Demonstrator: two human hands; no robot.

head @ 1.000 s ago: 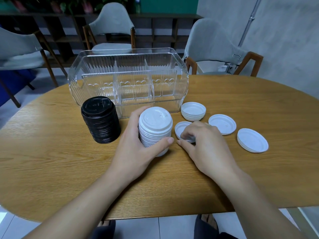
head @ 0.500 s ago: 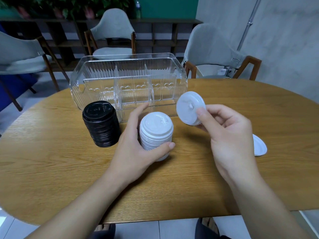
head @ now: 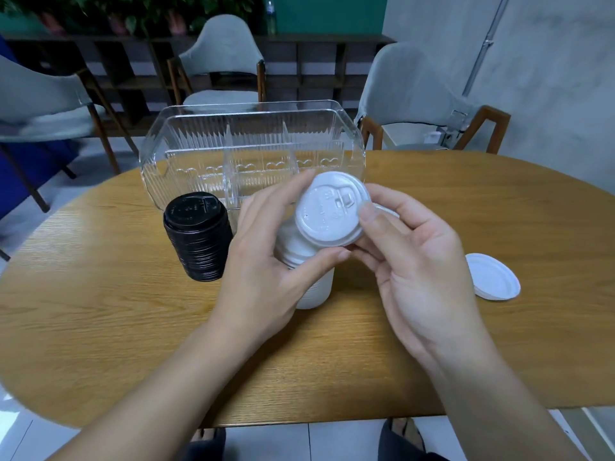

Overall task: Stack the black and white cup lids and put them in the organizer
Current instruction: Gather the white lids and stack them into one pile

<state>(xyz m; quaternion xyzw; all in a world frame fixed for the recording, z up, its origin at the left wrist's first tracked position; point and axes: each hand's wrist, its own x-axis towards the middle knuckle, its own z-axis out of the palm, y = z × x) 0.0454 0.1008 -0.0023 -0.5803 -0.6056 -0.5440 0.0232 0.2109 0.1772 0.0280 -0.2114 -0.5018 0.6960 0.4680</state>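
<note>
Lid (head: 331, 209) white, embossed top, tilted over white stack (head: 301, 257).

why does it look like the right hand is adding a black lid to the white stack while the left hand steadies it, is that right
Not quite: the lid pinched in the right hand is white, not black, as the head view shows. The rest holds: the left hand grips the white stack. The black stack stands apart, untouched.

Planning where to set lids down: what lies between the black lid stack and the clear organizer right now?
Nothing: in the head view the black lid stack stands right against the clear organizer's front wall, with no lid between them.
</note>
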